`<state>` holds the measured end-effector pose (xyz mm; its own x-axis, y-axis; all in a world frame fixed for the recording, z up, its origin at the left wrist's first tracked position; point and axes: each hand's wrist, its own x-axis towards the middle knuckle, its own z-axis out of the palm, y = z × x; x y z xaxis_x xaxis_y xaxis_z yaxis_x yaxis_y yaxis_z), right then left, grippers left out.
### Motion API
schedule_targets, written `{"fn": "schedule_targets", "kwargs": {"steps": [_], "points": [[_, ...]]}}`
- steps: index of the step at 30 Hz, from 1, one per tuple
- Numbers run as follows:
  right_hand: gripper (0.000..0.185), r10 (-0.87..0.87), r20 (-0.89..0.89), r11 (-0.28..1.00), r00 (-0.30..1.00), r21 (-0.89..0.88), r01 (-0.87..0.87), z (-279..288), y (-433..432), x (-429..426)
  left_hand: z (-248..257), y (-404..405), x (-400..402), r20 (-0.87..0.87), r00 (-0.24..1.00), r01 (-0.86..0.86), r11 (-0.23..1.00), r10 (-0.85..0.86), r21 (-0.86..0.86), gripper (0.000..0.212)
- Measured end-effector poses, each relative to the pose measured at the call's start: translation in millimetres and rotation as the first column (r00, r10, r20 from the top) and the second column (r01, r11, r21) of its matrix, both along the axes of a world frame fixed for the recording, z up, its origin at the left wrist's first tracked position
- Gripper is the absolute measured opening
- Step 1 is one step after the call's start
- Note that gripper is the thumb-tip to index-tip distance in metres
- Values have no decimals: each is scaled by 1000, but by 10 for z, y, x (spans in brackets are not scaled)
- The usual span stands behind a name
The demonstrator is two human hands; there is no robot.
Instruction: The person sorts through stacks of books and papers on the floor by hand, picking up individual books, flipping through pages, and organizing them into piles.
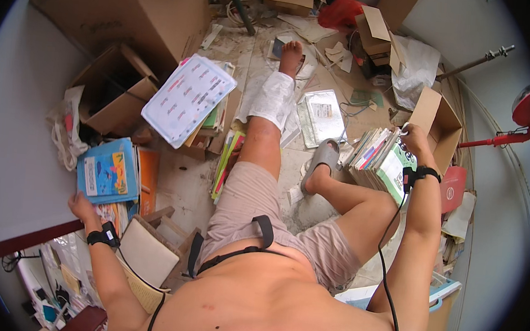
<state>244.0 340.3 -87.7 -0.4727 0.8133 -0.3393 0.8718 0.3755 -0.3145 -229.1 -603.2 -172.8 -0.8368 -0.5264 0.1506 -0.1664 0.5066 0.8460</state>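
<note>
At the left, my left hand is at the lower corner of a blue picture-covered folder that lies on a pile of papers and books. Its fingers are partly hidden, so their grip is unclear. On the right, my right hand is closed on a small white strip at the upper corner of a row of books. These books stand on edge, leaning together. A green and white cover faces outward on their near side, close to my bent knee.
A white patterned board tops another book stack. Between my legs and the books lies a silvery package. Open cardboard boxes stand on both sides. A wooden stool is near my left forearm, and a red lamp arm juts in from the right.
</note>
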Motion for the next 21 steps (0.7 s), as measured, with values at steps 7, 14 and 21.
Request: {"fn": "schedule_targets", "kwargs": {"steps": [7,14,21], "points": [[49,132,203,991,970,-46,-125,-1038,109,-767,167,2862,-149,64,835,469,767,-547,438,32],[46,211,112,875,971,-464,-137,-2087,-504,-1365,-50,4697,282,354,328,749,469,-876,468,33],[37,157,-4,924,988,-352,-149,-1885,-176,-1065,-173,5156,470,316,228,721,378,-921,581,26]]}}
